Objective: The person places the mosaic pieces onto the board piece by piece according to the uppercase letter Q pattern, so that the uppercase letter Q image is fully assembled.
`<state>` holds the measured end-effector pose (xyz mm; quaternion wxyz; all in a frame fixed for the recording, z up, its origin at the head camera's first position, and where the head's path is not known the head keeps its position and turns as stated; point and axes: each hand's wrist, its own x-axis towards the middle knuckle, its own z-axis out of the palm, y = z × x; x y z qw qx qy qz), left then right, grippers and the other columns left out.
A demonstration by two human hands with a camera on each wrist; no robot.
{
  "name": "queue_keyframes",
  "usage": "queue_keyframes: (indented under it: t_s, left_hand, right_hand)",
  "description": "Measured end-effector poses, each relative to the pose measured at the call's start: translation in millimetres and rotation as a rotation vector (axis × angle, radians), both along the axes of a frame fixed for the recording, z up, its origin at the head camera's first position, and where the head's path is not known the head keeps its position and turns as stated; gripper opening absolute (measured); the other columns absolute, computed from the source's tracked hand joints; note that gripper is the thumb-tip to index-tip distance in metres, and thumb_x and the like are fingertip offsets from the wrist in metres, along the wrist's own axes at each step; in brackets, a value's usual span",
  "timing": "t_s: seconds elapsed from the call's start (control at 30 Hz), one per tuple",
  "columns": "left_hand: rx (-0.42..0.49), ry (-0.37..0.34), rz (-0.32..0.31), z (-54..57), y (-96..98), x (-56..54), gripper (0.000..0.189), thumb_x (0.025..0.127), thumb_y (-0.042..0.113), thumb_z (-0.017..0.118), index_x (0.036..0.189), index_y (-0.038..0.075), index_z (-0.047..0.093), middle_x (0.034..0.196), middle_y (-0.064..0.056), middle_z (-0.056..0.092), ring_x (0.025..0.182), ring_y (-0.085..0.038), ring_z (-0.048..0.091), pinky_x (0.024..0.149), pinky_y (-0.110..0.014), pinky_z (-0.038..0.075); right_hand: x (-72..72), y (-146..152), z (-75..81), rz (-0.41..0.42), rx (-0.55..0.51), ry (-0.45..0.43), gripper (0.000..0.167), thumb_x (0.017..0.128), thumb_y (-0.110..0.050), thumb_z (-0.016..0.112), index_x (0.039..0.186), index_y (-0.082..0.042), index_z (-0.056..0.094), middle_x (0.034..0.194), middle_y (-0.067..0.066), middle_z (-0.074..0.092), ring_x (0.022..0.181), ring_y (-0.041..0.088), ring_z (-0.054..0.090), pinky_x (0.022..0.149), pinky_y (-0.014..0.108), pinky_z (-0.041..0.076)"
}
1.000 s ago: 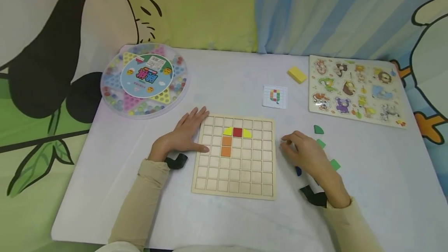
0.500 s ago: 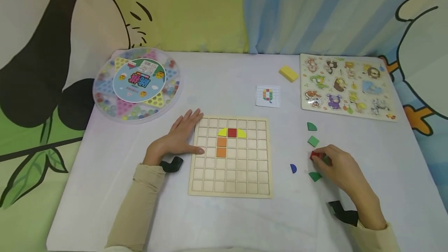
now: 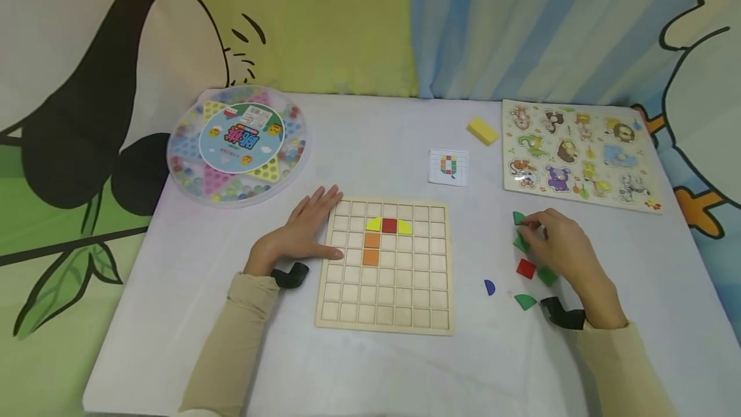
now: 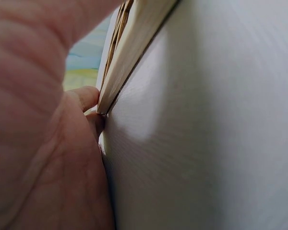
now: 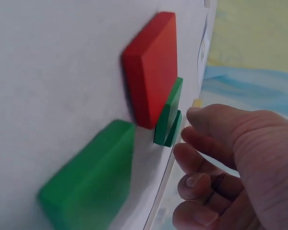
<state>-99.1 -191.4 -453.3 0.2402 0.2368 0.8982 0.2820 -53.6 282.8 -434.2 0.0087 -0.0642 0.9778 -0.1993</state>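
Note:
My left hand point(image 3: 303, 230) lies spread at the left edge of a wooden grid board point(image 3: 399, 301), its thumb over the edge. In the left wrist view, fingers point(image 4: 89, 97) touch the board's side point(image 4: 129, 52). On the board sit two yellow quarter-round pieces, a red square point(image 3: 390, 226) and two orange squares point(image 3: 371, 249). My right hand point(image 3: 558, 243) hovers beside a green quarter-round point(image 3: 518, 217) and a green square point(image 3: 520, 243), thumb and fingers loosely bent with nothing visible between them. Nearer me lie a red square tile point(image 5: 156, 72) and another green square point(image 5: 93, 177).
A blue half-round point(image 3: 489, 287) and a green quarter-round point(image 3: 525, 302) lie right of the board. Behind are a pattern card point(image 3: 448, 179), a yellow block point(image 3: 482, 131) and an animal puzzle point(image 3: 585, 195). A round Chinese checkers case point(image 3: 240, 147) stands back left.
My right hand moved from beside the board to the loose pieces, touched the red square, let it go and moved farther back toward the green ones. The left hand stays at the board.

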Motion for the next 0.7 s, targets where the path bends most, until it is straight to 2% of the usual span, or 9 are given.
queue_keyframes:
  t_s: [0.13,0.23,0.37,0.53,0.7]
  left_hand:
    - [-0.008,0.006,0.001,1.0,0.8,-0.3,0.117,0.076,0.048,0.08,0.158,0.01,0.006,0.166,-0.008,-0.001,0.151,-0.028,-0.011,0.121,-0.048,-0.007]
    - [-0.011,0.003,0.0,1.3,1.6,-0.4,0.117,0.076,0.048,0.079,0.158,0.011,0.006,0.166,-0.007,-0.001,0.151,-0.027,-0.011,0.121,-0.048,-0.007]
    - [-0.011,-0.003,0.001,1.5,1.4,0.2,0.117,0.076,0.048,0.079,0.158,0.011,0.006,0.166,-0.008,-0.001,0.151,-0.027,-0.012,0.121,-0.048,-0.007]
    - [-0.021,-0.002,0.004,1.0,0.1,-0.4,0.117,0.076,0.049,0.079,0.158,0.011,0.005,0.166,-0.006,-0.002,0.151,-0.026,-0.013,0.121,-0.047,-0.007]
    - [-0.024,0.004,-0.001,0.4,-0.2,-1.0,0.116,0.077,0.05,0.078,0.158,0.012,0.005,0.166,-0.006,-0.002,0.151,-0.026,-0.013,0.121,-0.047,-0.007]
  right_hand:
    - [-8.5,-2.1,0.8,-0.064,0.018,-0.086,0.021,0.09,-0.016,0.068,0.101,0.003,0.067,0.092,0.016,0.063,0.075,0.026,0.052,0.059,0.033,0.045]
    - [-11.5,-3.2,1.4,-0.12,0.044,-0.178,0.031,0.093,-0.023,0.065,0.109,0.004,0.065,0.1,0.02,0.061,0.083,0.032,0.054,0.068,0.045,0.051]
    - [-14.8,-5.3,2.9,-0.126,0.062,-0.254,0.04,0.095,-0.027,0.062,0.117,0.007,0.061,0.107,0.024,0.058,0.09,0.036,0.053,0.08,0.053,0.049]
    - [-17.6,-10.8,5.1,-0.082,0.045,-0.265,0.039,0.094,-0.023,0.065,0.115,0.009,0.061,0.108,0.024,0.057,0.087,0.033,0.052,0.077,0.05,0.05]
    - [-15.0,-15.9,9.1,-0.065,-0.001,-0.285,0.029,0.093,-0.02,0.066,0.109,0.003,0.059,0.096,0.018,0.061,0.075,0.026,0.051,0.059,0.033,0.047]
